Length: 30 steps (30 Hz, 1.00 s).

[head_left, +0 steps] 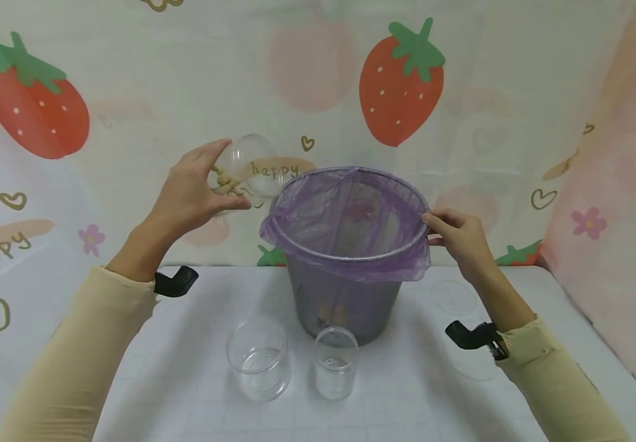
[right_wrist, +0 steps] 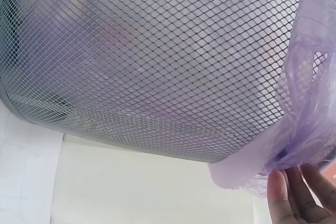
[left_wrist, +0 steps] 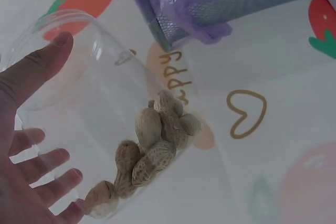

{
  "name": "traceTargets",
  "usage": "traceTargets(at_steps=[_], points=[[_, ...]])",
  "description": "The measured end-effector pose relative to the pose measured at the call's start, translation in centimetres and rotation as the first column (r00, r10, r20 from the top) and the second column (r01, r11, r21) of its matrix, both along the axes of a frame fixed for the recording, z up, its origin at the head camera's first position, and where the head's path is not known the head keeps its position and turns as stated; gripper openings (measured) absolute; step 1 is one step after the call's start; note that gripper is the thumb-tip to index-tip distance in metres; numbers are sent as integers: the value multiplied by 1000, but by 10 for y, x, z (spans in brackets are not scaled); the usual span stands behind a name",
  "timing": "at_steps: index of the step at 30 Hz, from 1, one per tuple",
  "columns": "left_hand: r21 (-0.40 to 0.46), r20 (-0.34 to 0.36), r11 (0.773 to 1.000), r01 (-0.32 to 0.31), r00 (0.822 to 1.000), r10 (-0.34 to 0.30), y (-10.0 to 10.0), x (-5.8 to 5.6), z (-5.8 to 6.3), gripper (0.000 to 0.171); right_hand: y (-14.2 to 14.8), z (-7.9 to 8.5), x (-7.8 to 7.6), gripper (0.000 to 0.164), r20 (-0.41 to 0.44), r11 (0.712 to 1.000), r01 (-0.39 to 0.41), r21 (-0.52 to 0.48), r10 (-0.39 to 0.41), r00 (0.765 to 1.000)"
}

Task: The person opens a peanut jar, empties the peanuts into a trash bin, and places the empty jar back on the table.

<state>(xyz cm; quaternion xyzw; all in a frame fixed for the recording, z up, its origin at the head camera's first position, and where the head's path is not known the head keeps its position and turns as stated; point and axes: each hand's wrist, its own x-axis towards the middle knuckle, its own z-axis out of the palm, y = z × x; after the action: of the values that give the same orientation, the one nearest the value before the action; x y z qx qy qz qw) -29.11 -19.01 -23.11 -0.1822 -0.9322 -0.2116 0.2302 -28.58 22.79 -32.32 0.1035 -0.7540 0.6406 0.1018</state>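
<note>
My left hand grips a clear plastic jar and tilts it on its side in the air, mouth toward the bin. Several unshelled peanuts lie along the jar's lower wall, toward its base. To the right stands a grey metal mesh trash bin, lined with a thin purple plastic bag folded over its rim. At the bin's right side my right hand pinches the rim through the bag. Low inside the bin some pale brownish shapes show dimly through the mesh.
Two clear containers, a wide one and a narrow one, stand upright in front of the bin on the white table. Another faint clear container stands at the right, partly behind my right wrist. A strawberry-print curtain hangs behind.
</note>
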Motion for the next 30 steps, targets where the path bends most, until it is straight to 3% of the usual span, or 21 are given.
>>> traceTargets(at_steps=[4,10,18,25,30], points=[[-86,-42,996,17,999,-21,6,-6,0,99,-1,1,-1,47,0,1000,3,16,-3,1000],[-258,-124,966,22,991,-56,14,-10,-5,98,0,0,0,35,8,1000,-5,-22,5,1000],[-341,-194,940,9,978,-79,20,-13,-5,99,1,0,-1,28,7,1000,-9,-28,9,1000],[-467,-324,883,-52,939,-116,22,-13,-7,99,0,-1,0,20,0,998,-18,-54,18,1000],[-494,-387,867,-69,910,-149,23,-13,-10,97,0,-1,0,16,-1,999,-16,-50,16,1000]])
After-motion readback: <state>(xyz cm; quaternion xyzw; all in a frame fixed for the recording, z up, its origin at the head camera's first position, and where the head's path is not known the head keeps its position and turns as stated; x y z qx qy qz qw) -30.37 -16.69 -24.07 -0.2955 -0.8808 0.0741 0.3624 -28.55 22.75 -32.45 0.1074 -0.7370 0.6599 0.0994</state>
